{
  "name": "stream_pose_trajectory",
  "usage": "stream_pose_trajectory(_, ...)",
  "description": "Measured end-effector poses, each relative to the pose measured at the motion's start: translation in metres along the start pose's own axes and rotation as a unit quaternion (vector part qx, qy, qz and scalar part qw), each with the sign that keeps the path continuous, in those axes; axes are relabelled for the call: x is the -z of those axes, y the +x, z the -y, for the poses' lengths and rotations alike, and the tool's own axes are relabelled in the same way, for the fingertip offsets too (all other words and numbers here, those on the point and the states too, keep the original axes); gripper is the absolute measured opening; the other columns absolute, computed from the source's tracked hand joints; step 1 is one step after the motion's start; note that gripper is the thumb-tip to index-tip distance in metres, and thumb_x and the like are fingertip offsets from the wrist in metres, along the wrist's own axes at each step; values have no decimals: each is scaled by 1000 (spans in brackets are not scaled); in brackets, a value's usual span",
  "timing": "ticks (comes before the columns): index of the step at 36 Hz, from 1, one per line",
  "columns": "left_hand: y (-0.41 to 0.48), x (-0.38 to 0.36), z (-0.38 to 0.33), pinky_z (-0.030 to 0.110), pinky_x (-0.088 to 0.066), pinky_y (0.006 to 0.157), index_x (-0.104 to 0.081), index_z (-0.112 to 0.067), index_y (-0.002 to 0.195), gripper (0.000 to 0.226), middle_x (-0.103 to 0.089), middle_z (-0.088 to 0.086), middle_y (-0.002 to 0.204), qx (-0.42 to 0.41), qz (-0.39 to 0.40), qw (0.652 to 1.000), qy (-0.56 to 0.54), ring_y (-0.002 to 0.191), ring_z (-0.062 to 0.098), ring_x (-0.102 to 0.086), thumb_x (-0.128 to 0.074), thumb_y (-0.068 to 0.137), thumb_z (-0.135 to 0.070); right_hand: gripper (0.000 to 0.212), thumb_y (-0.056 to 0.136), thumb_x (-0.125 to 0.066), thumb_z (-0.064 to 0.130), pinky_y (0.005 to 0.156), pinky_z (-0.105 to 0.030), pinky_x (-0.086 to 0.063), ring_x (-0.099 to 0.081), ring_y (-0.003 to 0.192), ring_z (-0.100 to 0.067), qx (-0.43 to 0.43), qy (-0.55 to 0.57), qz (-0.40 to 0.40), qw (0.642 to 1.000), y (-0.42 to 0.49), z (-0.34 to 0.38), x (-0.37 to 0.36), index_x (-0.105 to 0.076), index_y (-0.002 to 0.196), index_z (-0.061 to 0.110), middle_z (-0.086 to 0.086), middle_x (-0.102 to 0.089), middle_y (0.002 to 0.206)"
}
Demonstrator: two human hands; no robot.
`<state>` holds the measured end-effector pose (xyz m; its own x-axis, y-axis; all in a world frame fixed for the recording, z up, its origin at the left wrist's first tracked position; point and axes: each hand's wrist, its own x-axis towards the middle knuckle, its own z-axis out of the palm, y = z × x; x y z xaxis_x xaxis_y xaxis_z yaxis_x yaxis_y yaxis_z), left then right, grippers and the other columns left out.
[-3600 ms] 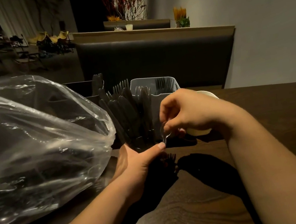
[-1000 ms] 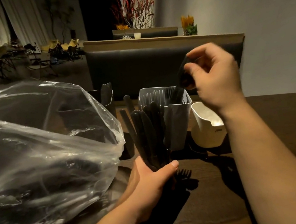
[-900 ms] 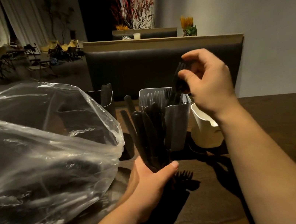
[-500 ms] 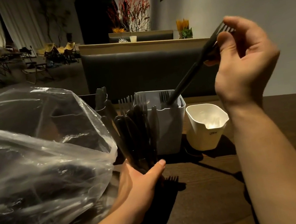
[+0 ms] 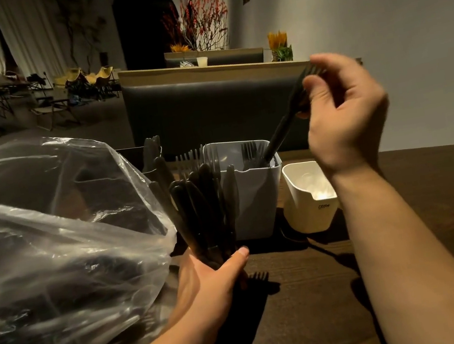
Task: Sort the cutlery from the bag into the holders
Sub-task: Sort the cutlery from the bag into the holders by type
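Pinching a black fork [image 5: 281, 130] by its tined end, the right hand [image 5: 343, 123] has the handle slanting down into the grey holder [image 5: 253, 197]. The left hand [image 5: 208, 287] grips an upright bundle of black cutlery [image 5: 201, 205] on the table [image 5: 301, 308], between the clear bag [image 5: 53, 244] and that holder.

Black on dark wood: colours at the table [image 5: 313, 292]

Centre: cutlery bundle [image 5: 204, 205] and fork [image 5: 281, 130] black, tall holder [image 5: 254, 200] grey, small holder [image 5: 312, 211] cream with dark lettering — table dark brown, grained; bag [image 5: 53, 244] at left clear, glinting.
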<state>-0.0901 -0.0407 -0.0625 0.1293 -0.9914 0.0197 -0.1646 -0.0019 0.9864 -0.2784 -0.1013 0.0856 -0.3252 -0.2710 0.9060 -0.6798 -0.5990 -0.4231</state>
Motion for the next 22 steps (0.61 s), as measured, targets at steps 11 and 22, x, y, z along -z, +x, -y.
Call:
stream_pose_trajectory(11,1,-4,5,47,-53,99,-61,-33,120,72,-71,-11,111,-7,20,999,-51,108,10,-67,-79,56,-61,25,97,-63,15,90,-17,-51,-57,105,-4,-93,-57,228,967,-14,-14,-10,-69,121,18,9,-65,112)
stream_pose_trajectory(22,1,0,3,47,-52,98,-52,-46,103,61,-65,-12,108,6,40,999,-23,106,12,-64,-82,54,-65,25,99,-56,36,105,-49,-38,-40,127,-21,-98,-208,379,897,-12,-26,-8,-68,122,37,7,-59,129)
